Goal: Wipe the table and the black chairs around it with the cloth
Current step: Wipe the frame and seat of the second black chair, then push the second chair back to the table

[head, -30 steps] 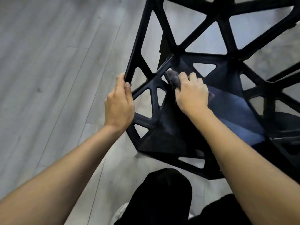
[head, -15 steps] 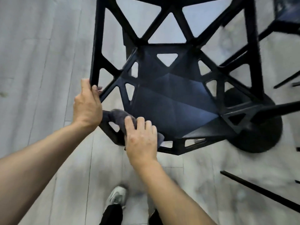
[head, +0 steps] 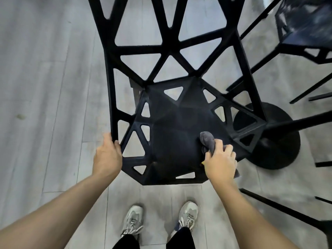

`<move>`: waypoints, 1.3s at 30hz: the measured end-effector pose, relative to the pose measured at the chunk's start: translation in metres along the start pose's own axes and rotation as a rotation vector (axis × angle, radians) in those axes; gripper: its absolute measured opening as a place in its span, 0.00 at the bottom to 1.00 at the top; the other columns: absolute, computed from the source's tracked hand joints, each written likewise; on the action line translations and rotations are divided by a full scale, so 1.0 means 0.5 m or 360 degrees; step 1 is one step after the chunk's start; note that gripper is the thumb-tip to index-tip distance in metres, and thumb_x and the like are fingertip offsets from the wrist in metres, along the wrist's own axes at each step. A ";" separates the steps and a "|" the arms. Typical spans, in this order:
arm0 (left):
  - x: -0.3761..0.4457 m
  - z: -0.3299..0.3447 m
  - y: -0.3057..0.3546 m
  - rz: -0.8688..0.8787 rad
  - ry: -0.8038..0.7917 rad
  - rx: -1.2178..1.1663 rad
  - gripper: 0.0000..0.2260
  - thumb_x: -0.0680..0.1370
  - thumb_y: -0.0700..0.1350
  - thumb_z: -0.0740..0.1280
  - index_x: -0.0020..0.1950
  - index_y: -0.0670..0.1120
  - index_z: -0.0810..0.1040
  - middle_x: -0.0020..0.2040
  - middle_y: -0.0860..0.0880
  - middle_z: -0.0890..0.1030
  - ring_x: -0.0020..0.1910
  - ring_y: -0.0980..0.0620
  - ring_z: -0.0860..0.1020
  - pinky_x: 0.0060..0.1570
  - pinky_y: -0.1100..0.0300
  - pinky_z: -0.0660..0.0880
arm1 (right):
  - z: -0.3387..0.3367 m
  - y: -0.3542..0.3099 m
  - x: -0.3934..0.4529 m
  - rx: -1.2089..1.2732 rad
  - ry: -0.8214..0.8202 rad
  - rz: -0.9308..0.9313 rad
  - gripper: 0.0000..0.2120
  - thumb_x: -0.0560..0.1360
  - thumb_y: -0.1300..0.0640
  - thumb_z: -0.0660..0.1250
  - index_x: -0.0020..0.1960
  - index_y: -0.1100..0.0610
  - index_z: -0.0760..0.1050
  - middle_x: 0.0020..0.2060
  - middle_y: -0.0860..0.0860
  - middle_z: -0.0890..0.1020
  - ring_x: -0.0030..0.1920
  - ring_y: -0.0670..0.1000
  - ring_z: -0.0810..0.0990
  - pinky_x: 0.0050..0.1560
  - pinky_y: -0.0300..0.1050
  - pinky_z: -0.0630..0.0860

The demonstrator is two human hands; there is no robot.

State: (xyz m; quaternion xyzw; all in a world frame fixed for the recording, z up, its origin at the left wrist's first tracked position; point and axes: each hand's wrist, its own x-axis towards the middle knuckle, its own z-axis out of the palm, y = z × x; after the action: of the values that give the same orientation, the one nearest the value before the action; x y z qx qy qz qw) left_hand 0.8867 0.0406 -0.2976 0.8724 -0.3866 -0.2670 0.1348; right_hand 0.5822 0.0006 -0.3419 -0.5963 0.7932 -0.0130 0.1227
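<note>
Two bare hands are working on a black plastic chair with triangular cut-outs, seen from above by the head camera. The left hand is gripping the chair's left side bar at its lower end, the thumb lying along the outer edge and the fingers curling round the bar to the inside, so most of them are hidden behind it. The right hand is holding a bunched grey cloth against the right front part of the seat; the fingers are lying close together and bending over the cloth, the thumb is pressing it from the left, and one rounded end of the cloth is sticking out ahead of the fingertips while a small fold is showing past the heel of the hand. The cloth is touching the dark seat panel just inside the front right corner.

The chair's open lattice back is rising toward the top of the view. A round black pedestal base is sitting on the pale grey plank floor just to the right of the seat, partly hidden behind it. A second black chair is standing at the upper right, blurred. Two grey lace-up trainers are standing on the floor below the seat's front edge
</note>
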 end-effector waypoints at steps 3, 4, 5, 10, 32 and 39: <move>-0.022 -0.044 0.016 0.0186 -0.0018 0.0167 0.16 0.81 0.41 0.61 0.69 0.42 0.69 0.59 0.41 0.77 0.55 0.38 0.74 0.53 0.48 0.69 | -0.053 -0.039 -0.024 0.0296 -0.0140 0.0076 0.19 0.75 0.53 0.68 0.65 0.50 0.71 0.57 0.55 0.72 0.56 0.60 0.73 0.58 0.58 0.71; -0.037 -0.066 0.024 0.0271 -0.0014 0.0214 0.19 0.81 0.40 0.62 0.71 0.42 0.68 0.61 0.42 0.76 0.57 0.40 0.74 0.56 0.48 0.70 | -0.079 -0.053 -0.039 0.0371 -0.0151 0.0047 0.19 0.75 0.53 0.68 0.66 0.49 0.72 0.56 0.54 0.72 0.56 0.59 0.73 0.59 0.57 0.71; -0.057 -0.082 0.025 0.0364 -0.0017 0.0282 0.21 0.80 0.40 0.63 0.73 0.43 0.68 0.62 0.42 0.75 0.58 0.41 0.73 0.59 0.47 0.70 | -0.102 -0.062 -0.060 0.0409 -0.0186 -0.0002 0.20 0.75 0.53 0.68 0.67 0.47 0.71 0.57 0.52 0.72 0.56 0.57 0.73 0.61 0.56 0.71; -0.140 -0.196 0.062 0.0662 -0.0098 0.0430 0.20 0.77 0.38 0.67 0.70 0.44 0.74 0.68 0.42 0.75 0.63 0.41 0.74 0.63 0.46 0.72 | -0.242 -0.115 -0.133 0.0449 -0.0296 -0.0187 0.25 0.76 0.55 0.69 0.71 0.43 0.69 0.62 0.47 0.73 0.57 0.52 0.72 0.63 0.55 0.72; -0.319 -0.815 0.161 0.1353 0.0265 0.0472 0.16 0.77 0.47 0.59 0.63 0.51 0.77 0.68 0.47 0.76 0.71 0.43 0.70 0.72 0.45 0.62 | -0.732 -0.477 -0.405 0.0646 0.0105 -0.0412 0.28 0.73 0.55 0.72 0.71 0.43 0.70 0.60 0.48 0.73 0.57 0.52 0.72 0.62 0.52 0.70; -0.226 -0.900 0.195 0.1336 0.0322 0.0507 0.15 0.77 0.47 0.64 0.64 0.53 0.77 0.70 0.47 0.75 0.73 0.44 0.68 0.73 0.45 0.60 | -0.771 -0.583 -0.355 0.0790 0.0154 -0.0461 0.27 0.74 0.54 0.72 0.71 0.43 0.71 0.60 0.47 0.73 0.57 0.50 0.71 0.62 0.52 0.72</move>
State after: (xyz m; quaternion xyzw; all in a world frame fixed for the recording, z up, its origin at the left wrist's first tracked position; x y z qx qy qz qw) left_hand 1.0214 0.0729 0.1556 0.6718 -0.7276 -0.0401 0.1326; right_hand 0.8222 0.0364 0.1123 -0.6539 0.6773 -0.2523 0.2237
